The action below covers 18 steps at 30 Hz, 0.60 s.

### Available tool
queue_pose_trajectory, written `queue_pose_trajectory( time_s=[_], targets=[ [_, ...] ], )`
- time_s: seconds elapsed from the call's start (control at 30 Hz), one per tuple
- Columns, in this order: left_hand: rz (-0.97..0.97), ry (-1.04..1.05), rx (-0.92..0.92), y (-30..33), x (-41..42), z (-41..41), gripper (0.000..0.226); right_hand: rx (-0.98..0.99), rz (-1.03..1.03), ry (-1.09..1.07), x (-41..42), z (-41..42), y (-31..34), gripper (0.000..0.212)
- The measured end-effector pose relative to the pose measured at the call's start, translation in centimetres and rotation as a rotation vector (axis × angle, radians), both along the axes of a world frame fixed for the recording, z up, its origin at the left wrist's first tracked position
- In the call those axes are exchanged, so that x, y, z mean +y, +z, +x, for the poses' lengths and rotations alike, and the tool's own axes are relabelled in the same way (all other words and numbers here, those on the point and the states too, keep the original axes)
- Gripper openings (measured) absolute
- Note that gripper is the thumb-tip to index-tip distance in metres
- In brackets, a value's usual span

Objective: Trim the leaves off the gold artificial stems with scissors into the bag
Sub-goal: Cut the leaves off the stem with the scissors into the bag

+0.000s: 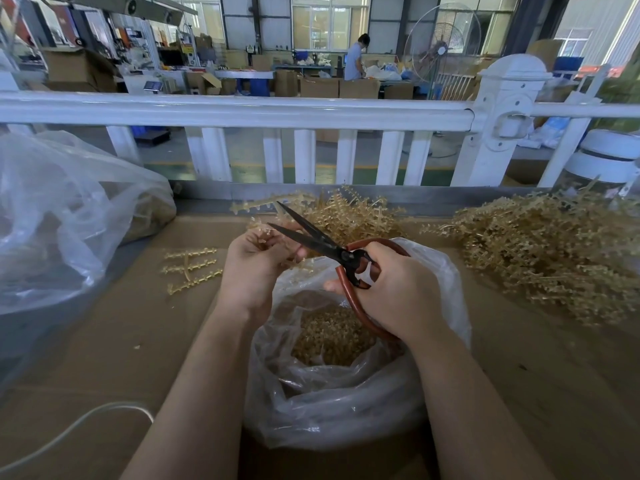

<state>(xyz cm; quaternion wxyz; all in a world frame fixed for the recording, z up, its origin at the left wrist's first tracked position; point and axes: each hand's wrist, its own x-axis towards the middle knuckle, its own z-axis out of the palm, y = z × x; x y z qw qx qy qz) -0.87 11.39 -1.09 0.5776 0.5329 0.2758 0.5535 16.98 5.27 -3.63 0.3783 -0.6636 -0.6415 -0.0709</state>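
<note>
Two bare hands work above a clear plastic bag (346, 393) that sits open on the cardboard-covered table (138, 323), its bottom filled with cut gold leaves (332, 337). The left hand (256, 268) has its fingers curled round a gold stem (263, 233), holding it up over the bag's mouth. The right hand (391, 289) grips the red handles of the scissors (311, 239) (big black-bladed ones), and the blades stand parted, their tips right at the stem by the left fingers. Just beyond the hands lies a heap of gold stems (349, 213), and a larger heap (547, 251) spreads out on the right. Three bare trimmed stems (190, 268) lie to the left of the left hand. A second, bigger plastic bag (62, 216) slumps at the far left, near a white railing (242, 112).
</note>
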Motion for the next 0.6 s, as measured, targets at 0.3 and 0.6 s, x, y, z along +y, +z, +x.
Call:
queue_pose_trajectory(
  time_s=[0.3, 0.6],
  targets=[
    [-0.131, 0.126, -0.03, 0.29, 0.08, -0.12, 0.025, -0.051, 0.034, 0.037, -0.22, 0.0, 0.32, 0.054],
    [-0.091, 0.079, 0.115, 0.14, -0.19, 0.08, 0.022, -0.04, -0.024, 0.004, 0.06, 0.11, -0.05, 0.053]
  ],
)
